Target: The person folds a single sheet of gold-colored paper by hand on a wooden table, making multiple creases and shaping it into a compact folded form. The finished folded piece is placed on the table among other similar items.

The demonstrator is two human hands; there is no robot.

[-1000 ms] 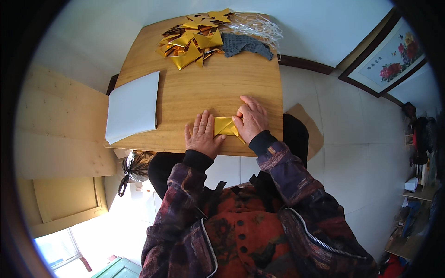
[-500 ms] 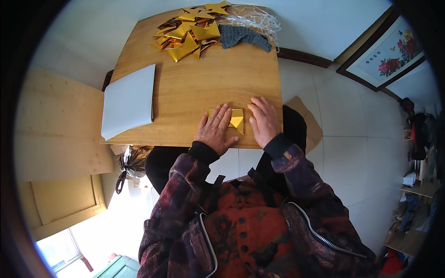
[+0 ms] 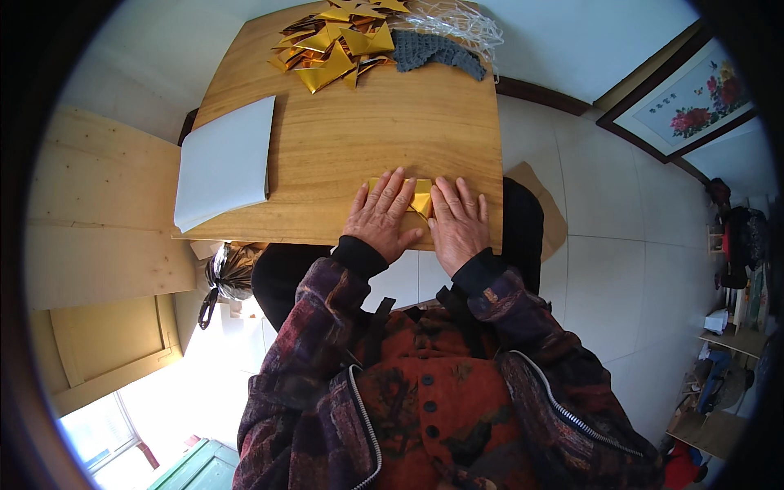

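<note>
A small folded piece of gold foil paper point(image 3: 420, 200) lies at the near edge of the wooden table point(image 3: 327, 139). Across its left part rests my left hand point(image 3: 382, 211), palm down with fingers stretched out, hiding that side. My right hand point(image 3: 460, 219) lies flat at the paper's right end, fingers extended and touching its edge. Between the two hands a shiny gold strip of the paper stays visible. Neither hand grasps anything.
At the far side is a heap of folded gold paper pieces point(image 3: 327, 45). Beside it lie a grey knitted cloth point(image 3: 437, 55) and tangled clear plastic strips point(image 3: 457, 24). A white paper stack point(image 3: 224, 163) sits at the left. Below the table's left edge hangs a tied bag point(image 3: 230, 273).
My right hand has come down flat and moved left onto the gold paper's right end. My left hand stays flat on the paper. The view has shifted slightly.
</note>
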